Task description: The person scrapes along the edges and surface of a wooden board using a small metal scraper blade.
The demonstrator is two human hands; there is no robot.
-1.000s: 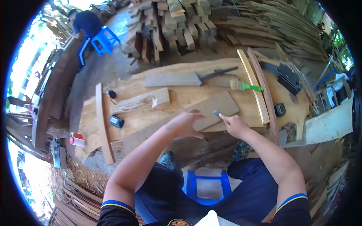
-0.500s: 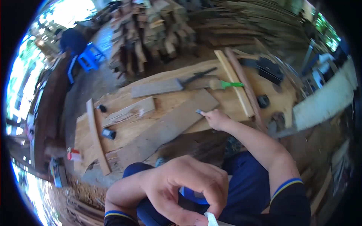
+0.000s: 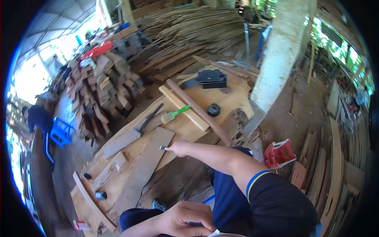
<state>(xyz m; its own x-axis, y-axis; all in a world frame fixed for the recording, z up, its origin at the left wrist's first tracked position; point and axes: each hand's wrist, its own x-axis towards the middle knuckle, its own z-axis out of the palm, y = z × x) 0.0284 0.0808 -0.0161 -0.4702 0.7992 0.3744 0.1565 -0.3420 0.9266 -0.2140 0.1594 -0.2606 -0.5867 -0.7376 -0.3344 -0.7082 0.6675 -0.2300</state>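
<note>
My right hand (image 3: 179, 149) is stretched out over a long brown plank (image 3: 152, 152), its fingers pinching a small grey-tipped piece (image 3: 162, 148) too small to name. Close to my body, my left hand (image 3: 189, 218) is curled with thumb and finger together on a white scrap (image 3: 215, 233), mostly cut off by the lower edge. Beyond the plank lie a paintbrush (image 3: 175, 113) with a green handle, a dark-handled tool (image 3: 149, 117) and a grey-brown board (image 3: 122, 144). A pale wood strip (image 3: 183, 108) and a round reddish-brown pole (image 3: 197, 111) lie side by side.
The wooden slab table (image 3: 237, 94) also bears a black box (image 3: 212, 79), a black tape measure (image 3: 213, 110) and a curved strip (image 3: 92, 201). A concrete post (image 3: 280, 51) rises beside it. A red plastic stool (image 3: 279, 154) is at right. A person (image 3: 37, 118) is near a blue stool (image 3: 61, 132).
The view has swung right, bringing the post and red stool into sight. My left hand appears lower in the view. My right hand still holds the small piece over the plank.
</note>
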